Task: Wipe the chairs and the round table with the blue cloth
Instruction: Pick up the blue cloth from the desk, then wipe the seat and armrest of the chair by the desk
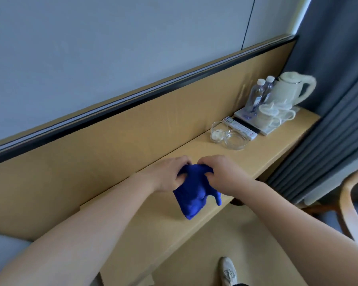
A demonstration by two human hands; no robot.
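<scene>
Arms bare right to the frame edge: left forearm [81, 234], right forearm [298, 213]. The left hand [170, 174] and right hand [219, 172] are bare too. One shoe [227, 271] at the bottom: pale grey-white lace-up trainer, rounded toe, laces in the same pale tone. Dark fabric strip [239, 284] at its heel end, cut by the frame; can't tell which garment.

I read a pale grey-blue wall [91, 48] across the upper left of the head view. A thin black cable [247, 21] runs down it. Below the wall stands a light wood back panel [112, 145], capped by a dark rail [174, 86]. A matching wood desk [277, 149] meets the panel's base. Its right end lies just beside a pleated grey-blue curtain [339, 100]. The floor [327, 220] beyond the desk reads blue-grey. Lighting is soft and even.
</scene>
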